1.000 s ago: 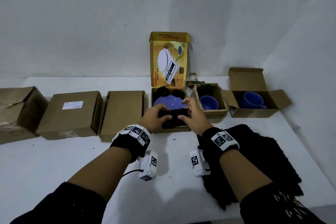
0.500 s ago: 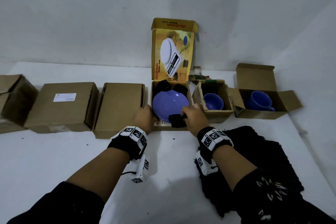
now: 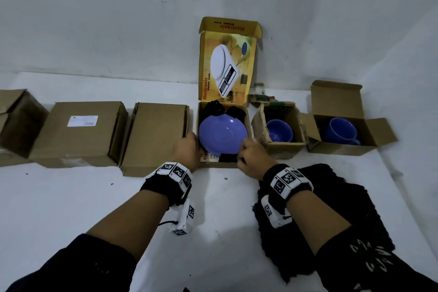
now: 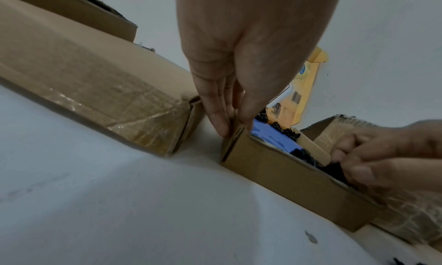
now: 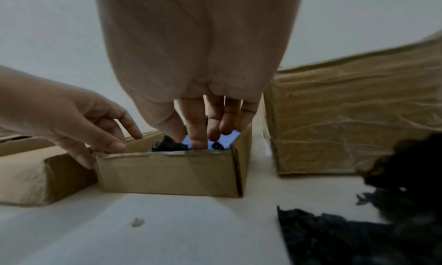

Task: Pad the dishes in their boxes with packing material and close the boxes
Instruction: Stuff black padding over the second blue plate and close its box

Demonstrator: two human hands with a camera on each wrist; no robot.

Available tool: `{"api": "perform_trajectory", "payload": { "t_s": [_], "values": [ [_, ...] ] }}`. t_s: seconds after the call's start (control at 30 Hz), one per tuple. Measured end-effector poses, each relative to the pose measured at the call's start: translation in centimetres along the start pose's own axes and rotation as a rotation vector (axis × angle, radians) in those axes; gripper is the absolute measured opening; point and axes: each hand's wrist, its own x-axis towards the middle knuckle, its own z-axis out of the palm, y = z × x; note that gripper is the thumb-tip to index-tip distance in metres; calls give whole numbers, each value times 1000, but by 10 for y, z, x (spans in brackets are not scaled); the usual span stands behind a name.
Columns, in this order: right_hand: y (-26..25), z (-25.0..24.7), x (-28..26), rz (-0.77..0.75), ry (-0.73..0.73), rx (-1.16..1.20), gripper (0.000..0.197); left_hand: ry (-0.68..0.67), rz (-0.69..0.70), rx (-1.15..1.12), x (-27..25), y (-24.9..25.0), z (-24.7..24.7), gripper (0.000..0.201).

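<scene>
Left hand [image 3: 188, 149] pinches the near-left corner wall of the open yellow box [image 3: 221, 165], thumb inside, fingers outside. Right hand [image 3: 252, 155] has curled fingers [image 5: 196, 131] pushing black packing material [image 3: 228, 157] down at the box's near-right edge, grasping it. Purple plate [image 3: 222, 136] sits tilted inside that box, more black padding [image 3: 224, 109] behind it; lid [image 3: 227, 66] stands upright. Right of it, two open cardboard boxes hold a purple bowl [image 3: 278, 130] and a purple mug [image 3: 340, 130]. Closed brown boxes [image 3: 154, 135] line up to the left. Pile of black packing [image 3: 331, 208] lies on the white surface [image 3: 71, 208], near right. Plain white wall [image 3: 118, 19] behind.
</scene>
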Motion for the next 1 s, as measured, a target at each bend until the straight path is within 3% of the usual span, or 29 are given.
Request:
{"api": "perform_trajectory", "payload": {
  "t_s": [0.13,0.37,0.47,0.57,0.67,0.77,0.87,1.0],
  "values": [
    [-9,1,-2,-35,25,58,24,-5,-11,0,0,-2,2,31],
    [-17,0,-16,16,-131,-125,39,11,-11,10,3,-4,7,35],
    [-16,-7,-23,77,-171,107,40,81,33,3,-6,-1,9,43],
    [-8,-21,-38,154,17,471,35,141,141,-42,-22,14,10,45],
    [4,-41,-66,223,113,637,28,155,281,-43,-39,44,18,33],
    [31,-58,-104,285,90,596,24,128,426,-51,-59,83,35,19],
    [70,-66,-151,438,100,481,23,11,487,-37,-81,121,59,13],
    [107,-53,-206,676,77,290,41,-150,450,86,-101,154,93,32]
  ]
}}
